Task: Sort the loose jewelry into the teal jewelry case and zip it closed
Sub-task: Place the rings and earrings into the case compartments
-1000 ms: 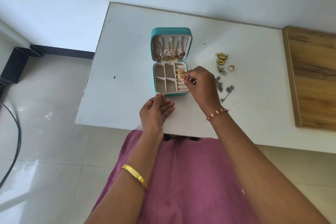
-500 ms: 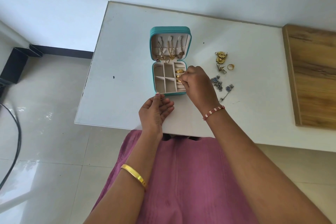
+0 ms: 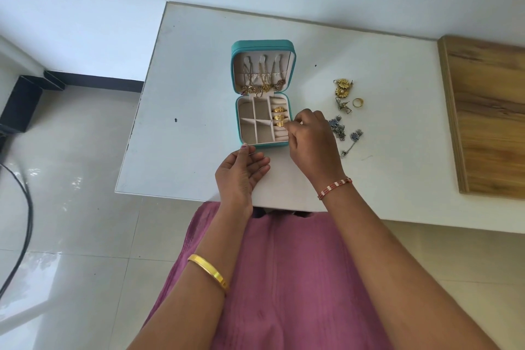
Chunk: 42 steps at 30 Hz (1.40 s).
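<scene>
Inside teal jewelry case (image 3: 235, 111), three gold rings (image 3: 278, 116), hung necklaces (image 3: 262, 77); lid open

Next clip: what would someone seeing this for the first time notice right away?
The open teal jewelry case near the white table's middle, chains hanging in its lid, three gold rings in its ring rolls. The right hand reaches the lowest ring; the left hand lies open below. Loose jewelry lies to the right.

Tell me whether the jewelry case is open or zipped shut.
Open. The jewelry case lies with its lid folded back, showing necklaces inside the lid and rings in the tray.
</scene>
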Available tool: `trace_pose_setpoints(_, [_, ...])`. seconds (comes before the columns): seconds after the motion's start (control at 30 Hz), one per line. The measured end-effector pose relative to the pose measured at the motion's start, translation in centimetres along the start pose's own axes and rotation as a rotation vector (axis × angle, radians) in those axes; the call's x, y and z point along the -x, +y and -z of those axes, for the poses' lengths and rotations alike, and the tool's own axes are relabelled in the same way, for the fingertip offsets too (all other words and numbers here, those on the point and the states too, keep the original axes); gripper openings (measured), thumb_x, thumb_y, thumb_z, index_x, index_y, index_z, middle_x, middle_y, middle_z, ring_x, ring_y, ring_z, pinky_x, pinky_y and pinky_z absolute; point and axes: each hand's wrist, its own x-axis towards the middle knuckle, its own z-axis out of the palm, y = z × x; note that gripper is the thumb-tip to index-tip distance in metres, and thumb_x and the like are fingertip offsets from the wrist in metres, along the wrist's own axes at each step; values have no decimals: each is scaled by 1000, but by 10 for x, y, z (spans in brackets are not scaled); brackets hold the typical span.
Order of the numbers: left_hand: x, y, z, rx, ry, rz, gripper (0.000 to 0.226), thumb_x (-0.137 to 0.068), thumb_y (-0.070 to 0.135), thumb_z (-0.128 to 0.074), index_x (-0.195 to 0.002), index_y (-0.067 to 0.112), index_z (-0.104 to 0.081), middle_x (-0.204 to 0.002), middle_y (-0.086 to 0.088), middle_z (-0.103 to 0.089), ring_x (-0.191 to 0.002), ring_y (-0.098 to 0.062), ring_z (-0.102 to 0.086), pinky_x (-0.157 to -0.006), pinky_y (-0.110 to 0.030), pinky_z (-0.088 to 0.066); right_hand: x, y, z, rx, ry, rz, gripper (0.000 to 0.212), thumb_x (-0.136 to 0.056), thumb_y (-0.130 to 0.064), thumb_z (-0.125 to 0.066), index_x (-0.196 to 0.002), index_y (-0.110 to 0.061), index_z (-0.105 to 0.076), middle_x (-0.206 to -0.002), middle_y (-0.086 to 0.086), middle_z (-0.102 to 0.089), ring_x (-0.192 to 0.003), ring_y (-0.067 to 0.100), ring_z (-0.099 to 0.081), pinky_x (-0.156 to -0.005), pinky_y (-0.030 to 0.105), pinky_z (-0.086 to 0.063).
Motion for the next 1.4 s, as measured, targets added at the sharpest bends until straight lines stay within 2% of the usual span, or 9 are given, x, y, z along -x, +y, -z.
trace_pose_setpoints(0.2, [4,-1,-2,-69,45,-7,18,-91,20,-56,-79,9,-63,-63,-3,-67,-58,-13,-68,-60,-23,-58,5,1,5,-76,-22,-23,20,-82,2,-58,-98,-1,-69,-84,17,-60,-82,33,-56,-65,38,-50])
trace_pose_setpoints(0.33, [13,0,-8,-98,55,-23,19,-92,19,-56,-77,10,-63,-68,-5,-65,-61,-14,-66,-64,-25,-57,10,1,11,-169,10,-92,25,-87,-2,-53,-108,-1,-65,-94,17,-61,-94,31,-54,-74,29,-43])
trace_pose_setpoints(0.4, [19,-1,-14,-104,33,-33,19,-92,18,-55,-77,11,-63,-67,-4,-64,-62,-15,-65,-65,-25,-56,11,4,14,-226,43,-143,24,-87,-3,-54,-107,-2,-66,-96,16,-62,-96,29,-54,-75,25,-40])
trace_pose_setpoints(0.5, [27,-3,-33,-111,-26,-33,19,-92,16,-54,-77,11,-63,-61,-2,-64,-58,-12,-64,-64,-25,-55,11,16,22,-346,110,-235,20,-85,-2,-56,-99,-2,-69,-94,16,-65,-90,28,-59,-76,33,-49])
trace_pose_setpoints(0.63, [35,-8,-71,-168,-132,-37,20,-93,12,-51,-75,10,-61,-56,1,-62,-58,-14,-62,-62,-24,-54,9,56,37,-534,232,-499,18,-82,-1,-56,-91,-2,-71,-91,16,-69,-81,27,-64,-79,31,-50])
trace_pose_setpoints(0.77, [35,-13,-101,-236,-213,-31,20,-94,16,-52,-77,11,-62,-67,-3,-62,-63,-15,-61,-65,-25,-52,5,97,40,-448,199,-631,18,-85,-2,-55,-96,-2,-70,-93,16,-69,-85,26,-63,-75,21,-42])
trace_pose_setpoints(1.03, [14,-26,-134,-339,-204,-2,16,-93,16,-52,-90,6,-65,-75,-6,-64,-72,-20,-62,-71,-28,-53,-20,124,19,-328,64,-619,40,-91,-20,-57,-127,-4,-54,-108,20,-57,-102,29,-56,-87,26,-38])
trace_pose_setpoints(1.17, [10,-32,-139,-376,-191,14,17,-93,15,-52,-97,5,-65,-79,-6,-65,-75,-20,-62,-74,-29,-54,-24,127,14,-259,38,-583,30,-92,-19,-54,-116,-3,-62,-112,20,-54,-101,32,-56,-86,33,-42])
trace_pose_setpoints(1.4, [7,-34,-139,-421,-171,21,18,-93,13,-52,-103,7,-66,-84,-7,-66,-81,-21,-63,-77,-28,-54,-15,123,16,-377,120,-584,8,-81,-4,-60,-86,-4,-67,-85,13,-68,-78,24,-61,-70,27,-46])
